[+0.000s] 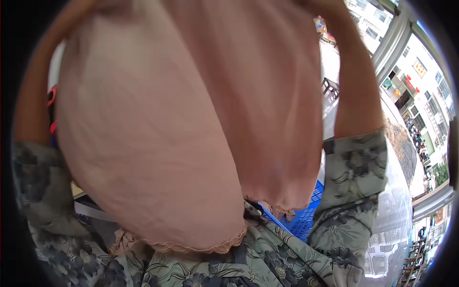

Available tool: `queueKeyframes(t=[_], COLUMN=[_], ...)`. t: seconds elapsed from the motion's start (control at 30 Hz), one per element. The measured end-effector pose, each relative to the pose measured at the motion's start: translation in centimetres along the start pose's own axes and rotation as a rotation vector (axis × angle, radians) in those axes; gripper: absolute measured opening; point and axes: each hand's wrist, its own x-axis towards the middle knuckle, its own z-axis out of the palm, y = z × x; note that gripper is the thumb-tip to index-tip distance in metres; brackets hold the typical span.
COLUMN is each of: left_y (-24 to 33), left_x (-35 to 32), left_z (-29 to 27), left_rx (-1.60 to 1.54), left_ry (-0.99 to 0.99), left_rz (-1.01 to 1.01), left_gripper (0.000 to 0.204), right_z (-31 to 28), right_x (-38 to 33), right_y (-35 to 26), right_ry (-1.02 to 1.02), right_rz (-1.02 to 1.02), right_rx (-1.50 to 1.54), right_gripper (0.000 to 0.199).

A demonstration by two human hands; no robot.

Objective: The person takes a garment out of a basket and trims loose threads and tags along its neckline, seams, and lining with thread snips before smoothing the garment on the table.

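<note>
Lengthwise down the view, pink cloth (pixel 158 129), frilled hem (pixel 191 249) lowermost

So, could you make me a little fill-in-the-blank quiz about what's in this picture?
1. The pink cloth hangs in front of a perforated plastic basket whose colour is ____.
2. The left forearm and right forearm both reach up toward the ____ edge of the picture.
3. The left sleeve and right sleeve are printed with dark ____.
4. Of those two sleeves, the basket shows nearer the ____ one.

Missing words: blue; top; flowers; right.
</note>
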Motion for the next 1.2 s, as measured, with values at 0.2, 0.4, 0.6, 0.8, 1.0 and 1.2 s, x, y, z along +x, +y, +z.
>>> queueKeyframes(t=[0.2,0.4,0.6,0.8,1.0,1.2], left_y=[-7.4,-7.9,-6.3,-3.8,-3.0,-1.5], left_x=[-12.4,-21.6,-23.4,-22.0,-20.3,-22.4], left_z=[12.1,17.5,20.8,23.8,26.3,26.8], left_rx=[-0.321,-0.213,-0.14,0.102,-0.256,-0.336], left_ry=[-0.487,-0.571,-0.696,-0.468,-0.479,-0.581], left_rz=[-0.419,-0.604,-0.903,-0.533,-0.465,-0.463], left_gripper=[0.041,0.022,0.025,0.023,0.022,0.012], right_z=[12.7,20.3,25.1,25.9,25.3,22.8], right_x=[-6.0,-14.2,-16.7,-19.0,-18.3,-18.0], right_y=[10.4,14.8,16.9,18.2,18.2,15.8], right_ry=[-0.297,-0.529,-0.64,-0.64,-0.66,-0.645], right_rz=[0.048,0.38,0.669,0.597,0.66,0.72], right_rx=[-0.165,0.038,-0.017,-0.134,-0.079,-0.072], right_gripper=[0.023,0.017,0.018,0.018,0.019,0.019])
